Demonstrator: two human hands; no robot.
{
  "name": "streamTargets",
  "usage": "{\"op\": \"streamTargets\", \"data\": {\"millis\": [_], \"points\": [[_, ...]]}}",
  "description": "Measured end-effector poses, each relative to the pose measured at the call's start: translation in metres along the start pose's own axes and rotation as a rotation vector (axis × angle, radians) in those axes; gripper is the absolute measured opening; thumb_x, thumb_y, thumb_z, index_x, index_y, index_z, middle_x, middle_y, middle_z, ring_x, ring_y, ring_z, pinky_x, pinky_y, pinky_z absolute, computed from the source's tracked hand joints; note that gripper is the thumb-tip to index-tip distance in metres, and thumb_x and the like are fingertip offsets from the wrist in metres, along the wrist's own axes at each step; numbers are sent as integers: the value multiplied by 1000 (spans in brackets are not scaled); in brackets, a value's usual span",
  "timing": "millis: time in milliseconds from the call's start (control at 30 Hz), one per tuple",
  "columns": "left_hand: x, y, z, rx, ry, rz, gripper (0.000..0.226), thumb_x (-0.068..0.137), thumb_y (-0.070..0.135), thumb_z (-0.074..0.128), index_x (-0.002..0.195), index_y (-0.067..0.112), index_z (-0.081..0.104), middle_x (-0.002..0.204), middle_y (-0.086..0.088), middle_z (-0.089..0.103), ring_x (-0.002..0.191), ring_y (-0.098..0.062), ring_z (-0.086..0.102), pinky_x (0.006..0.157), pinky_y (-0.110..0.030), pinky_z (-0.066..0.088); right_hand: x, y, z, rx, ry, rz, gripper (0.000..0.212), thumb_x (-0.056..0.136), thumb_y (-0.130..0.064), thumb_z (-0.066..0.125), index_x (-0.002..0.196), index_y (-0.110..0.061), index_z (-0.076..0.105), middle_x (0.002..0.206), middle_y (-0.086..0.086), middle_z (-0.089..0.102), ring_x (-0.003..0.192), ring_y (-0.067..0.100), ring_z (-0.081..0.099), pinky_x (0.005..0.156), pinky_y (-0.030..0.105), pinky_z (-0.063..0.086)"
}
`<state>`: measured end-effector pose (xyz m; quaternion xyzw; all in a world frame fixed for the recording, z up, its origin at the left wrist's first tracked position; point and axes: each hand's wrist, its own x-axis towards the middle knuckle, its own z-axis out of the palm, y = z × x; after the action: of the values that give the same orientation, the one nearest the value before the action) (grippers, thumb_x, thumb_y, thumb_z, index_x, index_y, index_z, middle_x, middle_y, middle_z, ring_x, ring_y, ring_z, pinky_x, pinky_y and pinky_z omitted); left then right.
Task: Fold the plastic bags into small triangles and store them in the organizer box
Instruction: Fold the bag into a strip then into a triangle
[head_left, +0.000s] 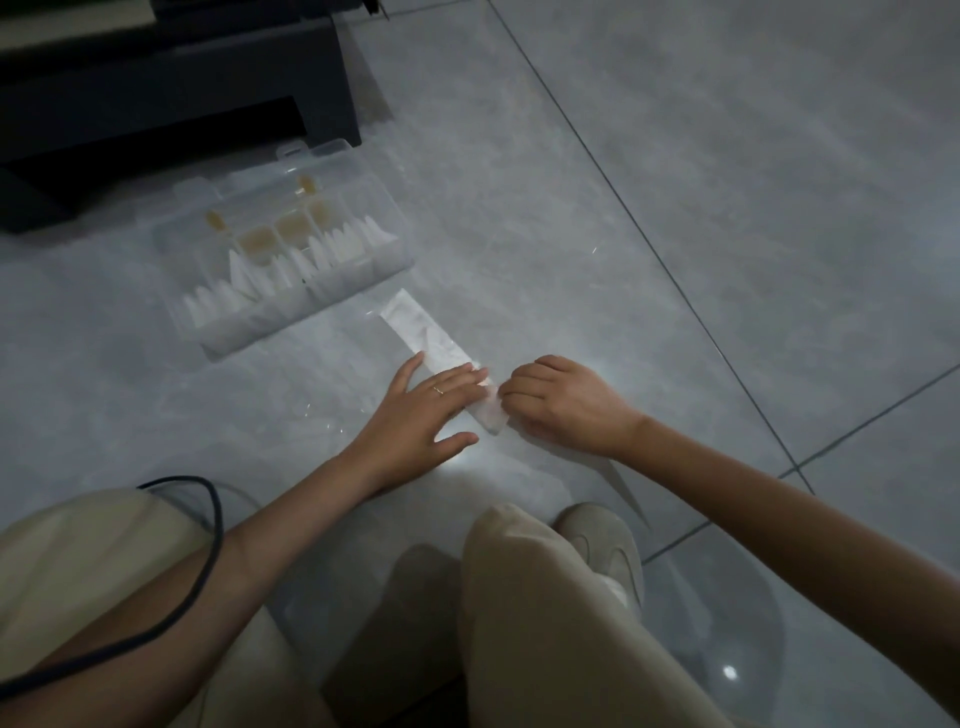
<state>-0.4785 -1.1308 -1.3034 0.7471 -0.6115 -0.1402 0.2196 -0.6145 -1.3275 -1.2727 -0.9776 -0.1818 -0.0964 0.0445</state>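
Translucent white plastic bag (427, 332), folded into a long narrow strip, lay on the grey tiled floor (675, 208), just beside the clear plastic organizer box (291, 325), as I saw it on my head-camera feed. My left hand (421, 410) pressed flat on the strip's near part, fingers straight. My right hand (561, 405), fingers curled, pinched its near end. Small white folded triangles (353, 239) stood in the box's front compartments. A dark cabinet (182, 78) stood beyond the box. A black cable (210, 519) crossed my left knee, and a beige shoe (608, 545) sat below the right hand.
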Motion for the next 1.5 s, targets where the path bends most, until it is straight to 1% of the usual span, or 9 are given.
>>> {"op": "streamTargets", "data": {"millis": [100,200,300,367,500,633,767,1067,1500], "points": [[0,1,-6,-301,91,-83,41,82,36,68,122,24,63,126,17,59,123,10,45,118,-27,10,11,-14,-10,130,-51,113,24,82,-20,46,89,-10,66,84,4,69,75,23,63,73,30,44],[2,4,-11,-453,158,-223,12,84,21,73,94,15,72,92,9,70,98,-3,58,111,-12,16,27,-28,-22,392,-33,493,17,86,-23,48,89,-13,60,68,4,64,59,24,59,60,32,43],[5,8,-15,-580,185,-332,38,87,38,61,69,4,58,64,-5,52,71,-17,51,86,-31,42,48,-24,-23,742,-1,865,6,88,-13,57,87,-19,55,68,-1,61,59,16,56,58,31,43],[8,9,-18,-650,210,-413,50,82,47,56,67,-1,53,66,-13,48,65,-21,47,64,-37,38,62,-15,-21,861,0,957,10,86,-7,57,84,-17,57,67,-2,59,61,14,54,60,27,41],[14,9,-20,-796,185,-544,39,81,42,59,82,4,69,76,-11,69,71,-24,61,66,-36,45,75,1,-16,938,-63,959,8,85,-14,69,84,-18,62,65,-9,59,56,-1,52,61,19,41],[21,11,-26,-859,166,-627,22,91,24,62,91,3,68,80,-7,67,68,-1,57,67,-23,43,85,12,-8,927,-22,870,8,86,-14,71,79,-14,67,69,-12,61,56,-5,54,62,14,41],[29,8,-27,-819,159,-715,17,94,13,57,98,0,67,87,-9,64,74,-12,55,64,-21,39,99,23,-3,886,-68,825,8,87,-14,69,91,-8,72,86,-6,68,60,-10,54,64,9,40],[36,13,-30,-536,248,-712,19,85,19,65,88,2,72,81,-13,71,79,-28,66,70,-43,48,98,26,13,773,-109,998,13,89,-15,66,92,-3,70,91,8,68,82,14,56,77,30,45],[48,9,-34,-257,284,-682,18,82,19,68,97,9,70,88,-4,71,81,-22,64,67,-28,42,105,29,17,607,-108,1131,12,94,-20,57,86,-11,59,80,1,60,70,19,55,63,27,40]]}}
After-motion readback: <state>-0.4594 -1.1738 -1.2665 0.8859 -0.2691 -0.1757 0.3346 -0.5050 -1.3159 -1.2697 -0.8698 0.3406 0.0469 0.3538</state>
